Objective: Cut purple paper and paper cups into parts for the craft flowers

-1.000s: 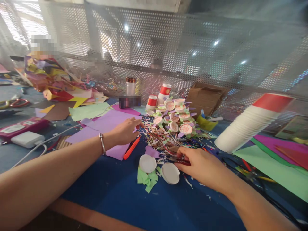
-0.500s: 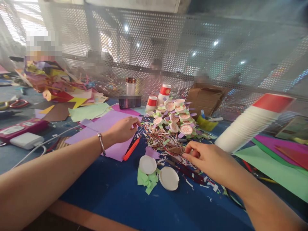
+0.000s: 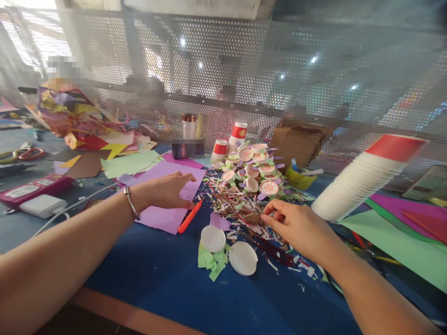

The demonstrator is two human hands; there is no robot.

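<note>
My left hand [image 3: 169,190], a metal bangle at its wrist, hovers over a purple sheet of paper [image 3: 171,218]. Its thumb and fingers are apart, with the thumb close to an orange marker [image 3: 189,217]. My right hand [image 3: 295,218] is closed in a pinch at the front of a heap of paper shreds [image 3: 230,200], beside a brown scrap [image 3: 254,217]. Whatever those fingers hold is hidden. Between the hands and nearer to me lie two white paper discs [image 3: 213,238], [image 3: 243,258], pale green cut pieces [image 3: 211,265] and a purple cut piece [image 3: 220,221].
Cup-bottom discs with patterned faces [image 3: 251,170] pile up behind the shreds. A tilted stack of paper cups [image 3: 363,181] leans at right, near green paper [image 3: 394,246]. Farther off are a jar [image 3: 189,126], a brown cardboard stack [image 3: 296,142] and, at left, a white charger [image 3: 43,205].
My left hand has moved left and slightly down, and its fingers have spread from a closed pose. My right hand has shifted slightly left, still pinched.
</note>
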